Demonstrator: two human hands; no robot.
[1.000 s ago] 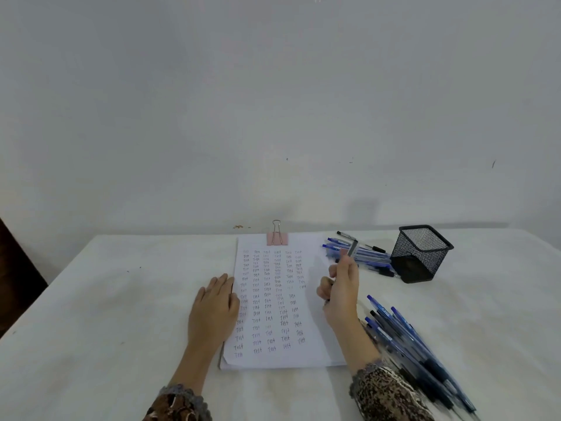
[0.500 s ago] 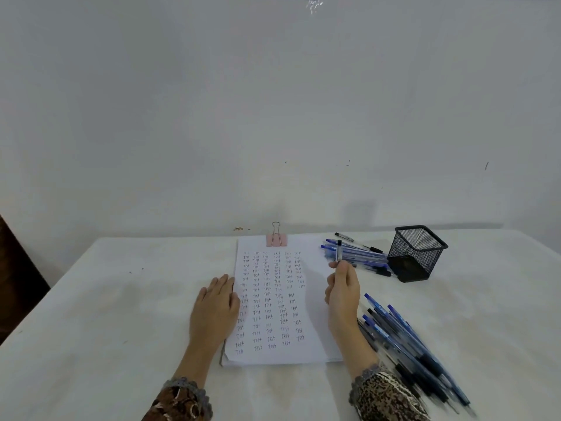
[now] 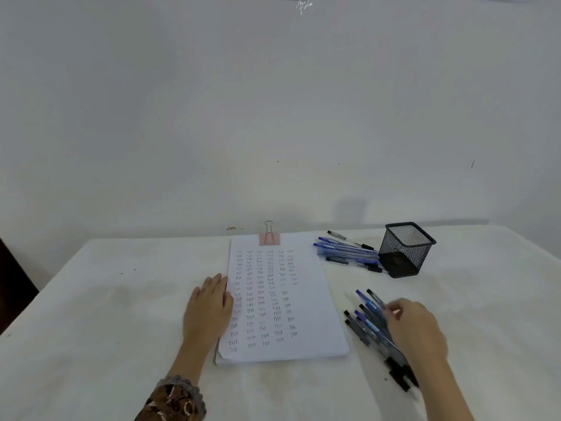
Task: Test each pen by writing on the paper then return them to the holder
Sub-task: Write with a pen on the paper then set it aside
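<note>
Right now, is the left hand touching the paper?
Touching. The head view shows the left hand lying flat, its index-finger side overlapping the left edge of the paper and covering part of the writing there, with no gap between them.

The left sleeve [image 3: 174, 404] is brown-patterned with a grey lacy cuff.

One wide-angle camera rides on the person's head, facing forward and tilted down. The white cloth-covered table [image 3: 91, 314] fills the lower half, close beneath the lens, its white handwritten paper sheet [image 3: 318, 314] centred; the bare white wall [image 3: 273, 101] fills the upper half.
</note>
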